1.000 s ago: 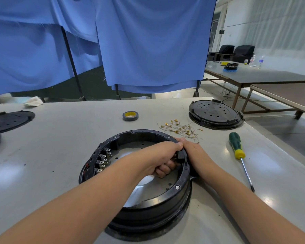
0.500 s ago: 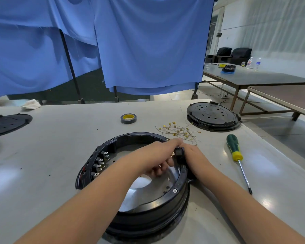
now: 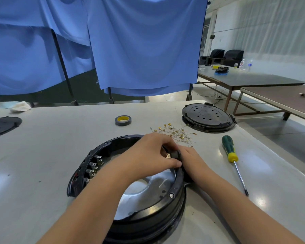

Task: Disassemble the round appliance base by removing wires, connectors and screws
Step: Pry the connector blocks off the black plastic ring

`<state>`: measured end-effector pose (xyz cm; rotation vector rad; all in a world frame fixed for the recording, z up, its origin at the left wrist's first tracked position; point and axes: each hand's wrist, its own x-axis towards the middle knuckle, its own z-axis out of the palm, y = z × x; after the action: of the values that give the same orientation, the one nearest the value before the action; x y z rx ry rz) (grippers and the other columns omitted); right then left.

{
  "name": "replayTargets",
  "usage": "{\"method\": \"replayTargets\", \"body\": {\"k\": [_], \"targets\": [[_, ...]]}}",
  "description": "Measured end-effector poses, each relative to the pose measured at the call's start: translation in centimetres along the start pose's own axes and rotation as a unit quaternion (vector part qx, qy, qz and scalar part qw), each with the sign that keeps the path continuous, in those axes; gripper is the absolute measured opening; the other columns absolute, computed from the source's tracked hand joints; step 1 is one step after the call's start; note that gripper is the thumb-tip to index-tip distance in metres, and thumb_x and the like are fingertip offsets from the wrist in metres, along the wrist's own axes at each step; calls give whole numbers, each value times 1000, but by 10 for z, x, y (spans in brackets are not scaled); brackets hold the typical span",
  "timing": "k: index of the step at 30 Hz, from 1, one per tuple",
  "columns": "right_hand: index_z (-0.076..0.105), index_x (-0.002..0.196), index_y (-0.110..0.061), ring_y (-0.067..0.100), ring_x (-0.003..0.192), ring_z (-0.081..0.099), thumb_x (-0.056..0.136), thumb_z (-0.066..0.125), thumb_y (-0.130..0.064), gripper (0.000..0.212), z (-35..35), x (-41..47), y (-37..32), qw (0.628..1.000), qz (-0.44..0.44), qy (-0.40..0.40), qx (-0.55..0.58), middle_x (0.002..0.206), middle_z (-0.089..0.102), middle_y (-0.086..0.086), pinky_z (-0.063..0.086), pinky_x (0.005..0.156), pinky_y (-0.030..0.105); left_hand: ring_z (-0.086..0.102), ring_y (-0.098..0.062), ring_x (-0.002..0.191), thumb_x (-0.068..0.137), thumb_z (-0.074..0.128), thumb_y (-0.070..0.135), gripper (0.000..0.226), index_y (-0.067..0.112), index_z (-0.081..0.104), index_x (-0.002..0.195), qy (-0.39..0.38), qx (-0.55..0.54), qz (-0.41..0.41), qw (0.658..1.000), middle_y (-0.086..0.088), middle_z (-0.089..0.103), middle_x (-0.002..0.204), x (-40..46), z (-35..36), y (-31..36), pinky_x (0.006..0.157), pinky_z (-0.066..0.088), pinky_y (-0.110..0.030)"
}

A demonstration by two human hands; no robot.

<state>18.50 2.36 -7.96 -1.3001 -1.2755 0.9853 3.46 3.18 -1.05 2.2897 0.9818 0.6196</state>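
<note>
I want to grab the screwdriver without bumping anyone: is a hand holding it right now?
No, the screwdriver lies alone on the table, while both hands work at the round base's rim.

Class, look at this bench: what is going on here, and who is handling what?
A person is taking apart a round appliance base on a grey table. The left hand pinches a small black connector at the base's far rim, while the right hand rests against the rim outside. A pile of removed wires lies just beyond, and a green screwdriver lies untouched to the right.
</note>
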Motion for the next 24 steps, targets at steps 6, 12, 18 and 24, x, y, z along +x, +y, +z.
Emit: {"method": "replayTargets", "body": {"k": [6, 12, 18, 24], "targets": [[73, 56, -35, -13, 56, 59, 95, 39, -11, 56, 1, -1, -3, 1000, -9, 10, 3, 60, 69, -18, 42, 51, 5, 58, 1, 77, 86, 65, 35, 16, 27, 72, 97, 47, 45, -6, 998, 13, 68, 86, 3, 1, -1, 65, 42, -11], [69, 52, -40, -13, 50, 55, 95, 38, -9, 61, 1, -2, -3, 1000, -10, 5, 0, 54, 65, -20, 40, 48, 5, 58, 0, 75, 88, 64, 32, 16, 24, 72, 99, 47, 34, -14, 998, 10, 68, 85, 4, 3, -1, 68, 44, -14], [70, 51, -36, -11, 48, 56, 94, 39, -10, 59, 0, -1, -2, 1000, -1, 2, 2, 52, 65, -17, 41, 46, 6, 60, -2, 79, 87, 66, 31, 16, 24, 71, 99, 48, 25, -13, 998, 9, 69, 88, 3, 3, 0, 71, 46, -14], [64, 47, -32, -9, 46, 51, 95, 42, -15, 56, -1, 0, 2, 1000, 5, 11, -7, 48, 60, -16, 39, 45, 8, 61, -11, 83, 86, 67, 26, 11, 18, 66, 95, 34, 33, 34, 998, 5, 68, 88, -1, 1, -2, 75, 47, -23]]}}
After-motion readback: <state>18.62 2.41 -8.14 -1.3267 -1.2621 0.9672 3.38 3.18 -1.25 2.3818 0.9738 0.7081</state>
